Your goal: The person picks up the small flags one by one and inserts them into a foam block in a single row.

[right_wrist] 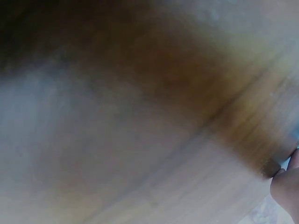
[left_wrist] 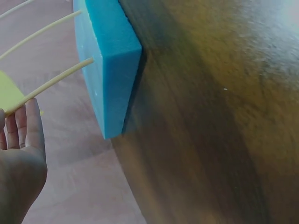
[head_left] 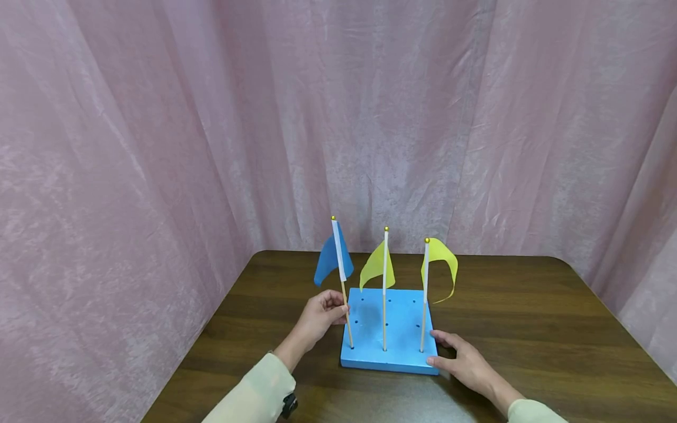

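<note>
My left hand (head_left: 324, 312) pinches the thin wooden stick of a blue flag (head_left: 329, 258), which leans slightly left. The stick's foot is at a front-left hole of a light blue block (head_left: 402, 311). In the left wrist view, the fingers of the left hand (left_wrist: 23, 140) lie along that stick, near the block (left_wrist: 122, 70). A yellow flag (head_left: 376, 269) stands upright in the front-middle hole, and another yellow flag (head_left: 443, 254) stands at the front right. My right hand (head_left: 464, 359) touches the block's right side with thumb and finger spread; the right wrist view is mostly blurred.
Several small holes show in the block's top behind the flags. The block rests on a dark brown wooden table (head_left: 539, 329) with rounded far corners. Pink curtains (head_left: 402, 117) hang behind the table and at both sides.
</note>
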A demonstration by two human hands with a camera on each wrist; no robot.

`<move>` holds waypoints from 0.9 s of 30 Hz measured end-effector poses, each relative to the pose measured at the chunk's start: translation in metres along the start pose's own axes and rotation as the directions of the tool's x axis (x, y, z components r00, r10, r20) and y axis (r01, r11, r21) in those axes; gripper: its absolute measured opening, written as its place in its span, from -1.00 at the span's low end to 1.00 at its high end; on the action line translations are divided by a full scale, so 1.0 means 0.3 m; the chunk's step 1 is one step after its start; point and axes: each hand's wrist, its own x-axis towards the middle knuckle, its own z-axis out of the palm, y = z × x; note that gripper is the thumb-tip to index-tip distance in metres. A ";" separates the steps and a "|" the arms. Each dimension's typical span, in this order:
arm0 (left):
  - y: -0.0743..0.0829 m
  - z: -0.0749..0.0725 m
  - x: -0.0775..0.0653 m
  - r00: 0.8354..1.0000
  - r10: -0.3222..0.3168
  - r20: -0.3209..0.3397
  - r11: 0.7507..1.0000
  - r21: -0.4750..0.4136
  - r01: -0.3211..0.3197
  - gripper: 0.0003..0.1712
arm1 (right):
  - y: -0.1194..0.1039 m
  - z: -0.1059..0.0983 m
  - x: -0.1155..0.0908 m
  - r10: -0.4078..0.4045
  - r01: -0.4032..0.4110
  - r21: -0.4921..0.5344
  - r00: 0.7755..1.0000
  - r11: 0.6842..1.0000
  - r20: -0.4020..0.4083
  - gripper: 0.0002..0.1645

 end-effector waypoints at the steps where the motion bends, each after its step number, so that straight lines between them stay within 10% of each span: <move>1: -0.003 -0.002 -0.003 1.000 0.001 0.010 1.000 0.000 -0.001 -0.79 | 0.001 0.000 0.000 -0.001 0.001 0.003 1.000 1.000 0.000 -0.15; 27: -0.058 -0.002 -0.042 0.991 0.009 0.135 0.999 0.042 -0.015 -0.80 | -0.003 0.002 0.001 0.039 -0.039 -0.015 0.999 0.999 0.007 -0.12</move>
